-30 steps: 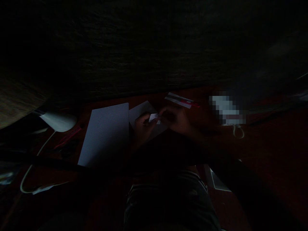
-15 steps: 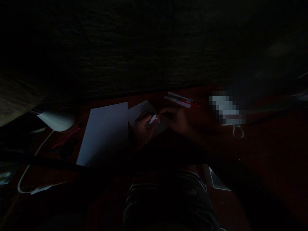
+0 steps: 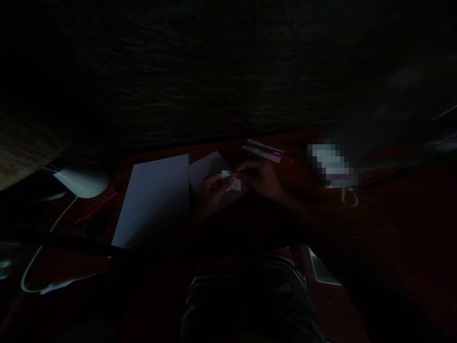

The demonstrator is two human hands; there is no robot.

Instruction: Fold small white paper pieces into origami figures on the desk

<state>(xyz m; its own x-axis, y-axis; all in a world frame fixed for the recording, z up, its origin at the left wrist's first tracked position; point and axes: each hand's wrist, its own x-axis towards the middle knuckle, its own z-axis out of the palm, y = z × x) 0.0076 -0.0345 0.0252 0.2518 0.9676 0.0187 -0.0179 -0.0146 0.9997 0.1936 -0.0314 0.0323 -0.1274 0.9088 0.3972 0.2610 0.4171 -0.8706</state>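
Observation:
The scene is very dark. Between my hands is a small piece of white paper [image 3: 234, 185], creased and partly hidden by my fingers. My left hand [image 3: 210, 193] pinches its left side between thumb and fingers. From the right, my right hand [image 3: 262, 178] closes thumb and forefinger on its upper edge. Both hands are over a larger sheet of paper [image 3: 205, 166] that lies at a slant on the reddish table. Just left of that sheet lies a big white sheet or pad [image 3: 157, 190], its lower part in shadow.
Behind my right hand lies a pale strip with a red cutter-like tool [image 3: 278, 153]. A white lamp-like object [image 3: 84, 182] with a cord [image 3: 59, 216] and a pink-red tool [image 3: 96, 207] are at left. A blurred-out pale device [image 3: 332, 162] with a white loop lies right.
The small paper has turned flatter toward me and shows more of its face. My fingers have shifted slightly on it. The whole view has moved a little.

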